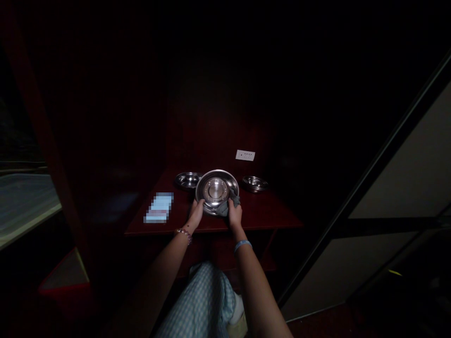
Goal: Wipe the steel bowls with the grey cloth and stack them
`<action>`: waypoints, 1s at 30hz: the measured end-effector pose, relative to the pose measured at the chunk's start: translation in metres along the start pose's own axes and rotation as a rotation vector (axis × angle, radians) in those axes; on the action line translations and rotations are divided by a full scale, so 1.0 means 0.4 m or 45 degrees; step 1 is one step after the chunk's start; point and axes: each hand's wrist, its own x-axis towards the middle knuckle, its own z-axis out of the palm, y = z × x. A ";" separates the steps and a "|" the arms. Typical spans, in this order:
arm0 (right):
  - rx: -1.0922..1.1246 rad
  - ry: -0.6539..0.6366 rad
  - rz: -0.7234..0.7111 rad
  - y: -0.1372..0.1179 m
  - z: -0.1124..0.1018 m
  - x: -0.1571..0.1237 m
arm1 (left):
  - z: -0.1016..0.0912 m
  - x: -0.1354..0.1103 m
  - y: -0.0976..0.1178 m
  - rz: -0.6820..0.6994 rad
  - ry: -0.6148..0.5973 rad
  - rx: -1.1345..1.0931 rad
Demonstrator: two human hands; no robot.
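Observation:
Between my hands, tilted up above the desk's front part, is a shiny steel bowl (216, 188) with its round base in view. My left hand (196, 213) grips the bowl's lower left rim, thumb on the near side. At the lower right, my right hand (235, 213) is closed on a grey cloth (223, 208), which is pressed against the bowl. Behind and to the left rests another steel bowl (189, 180). A smaller steel bowl or stack of bowls (255, 183) sits to the right.
The dark red desk (275, 213) stands against a dark wall with a white socket plate (245, 155). On its left lies a bright, blurred-out flat thing (159, 207). A red bin (66, 281) is at the lower left. A pale panel with a dark frame (398, 178) bounds the right.

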 end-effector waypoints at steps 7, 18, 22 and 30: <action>0.064 0.005 -0.004 0.001 0.006 0.000 | -0.004 0.022 -0.029 -0.029 0.078 -0.096; 0.108 0.194 -0.060 -0.006 0.012 -0.008 | -0.007 0.027 -0.032 -0.007 0.074 -0.138; -0.104 0.297 -0.106 0.004 0.005 -0.009 | -0.002 0.031 -0.042 0.022 0.046 -0.123; -0.345 0.442 -0.402 -0.008 -0.012 -0.026 | 0.009 0.016 -0.029 0.105 -0.010 -0.104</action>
